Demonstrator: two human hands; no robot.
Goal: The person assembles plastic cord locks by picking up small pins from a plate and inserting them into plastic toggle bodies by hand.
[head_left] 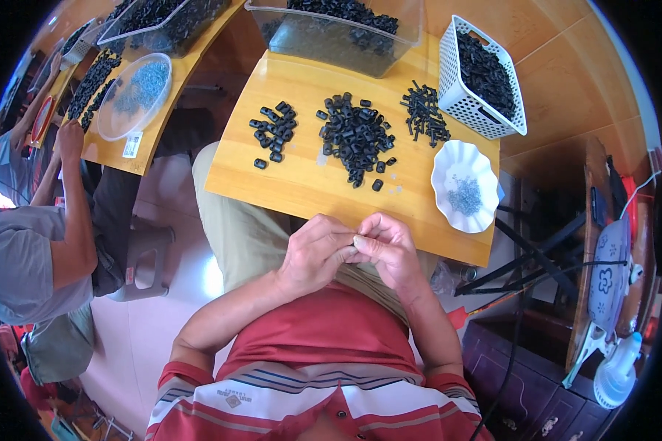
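My left hand [316, 253] and my right hand [387, 248] meet in front of the table's near edge, above my lap. Both are closed, thumbs and fingertips pinched together; whatever they hold is hidden between the fingers. Beyond them on the wooden table [272, 187] lies a large pile of small black oval plastic parts [354, 136]. To its left is a smaller group of similar black parts [273, 131]. On the right are a heap of thin black stick-like pieces [424, 112] and a white scalloped dish [449, 165] with tiny clear or silvery pieces in it.
A white perforated basket [499, 123] and a clear bin [331, 57], both holding black parts, stand at the table's far side. At left, a person [33, 253] sits by another table with a clear round tray [112, 121]. A hand fan [616, 375] stands at lower right.
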